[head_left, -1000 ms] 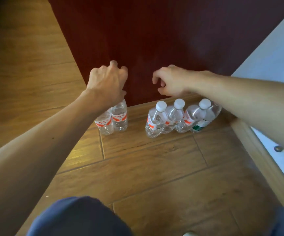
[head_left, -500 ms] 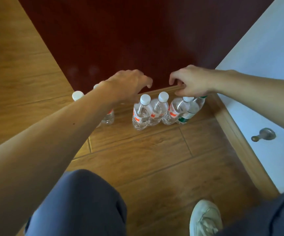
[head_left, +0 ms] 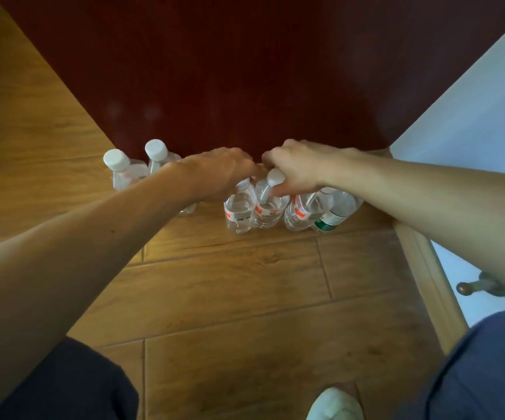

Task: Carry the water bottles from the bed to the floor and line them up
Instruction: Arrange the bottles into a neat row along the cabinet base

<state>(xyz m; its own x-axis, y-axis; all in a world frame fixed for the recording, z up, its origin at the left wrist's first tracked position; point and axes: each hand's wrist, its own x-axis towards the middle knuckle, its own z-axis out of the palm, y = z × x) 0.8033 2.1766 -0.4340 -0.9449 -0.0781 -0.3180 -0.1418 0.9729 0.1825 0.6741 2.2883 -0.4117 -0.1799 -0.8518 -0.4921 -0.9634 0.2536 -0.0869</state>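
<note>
Six clear plastic water bottles (head_left: 155,149) with white caps stand upright on the wooden floor (head_left: 245,283). A left pair of bottles (head_left: 124,175) stands apart from a close row: first red-labelled bottle (head_left: 239,212), second red-labelled bottle (head_left: 267,209), third red-labelled bottle (head_left: 298,215), green-labelled bottle (head_left: 334,212).
</note>
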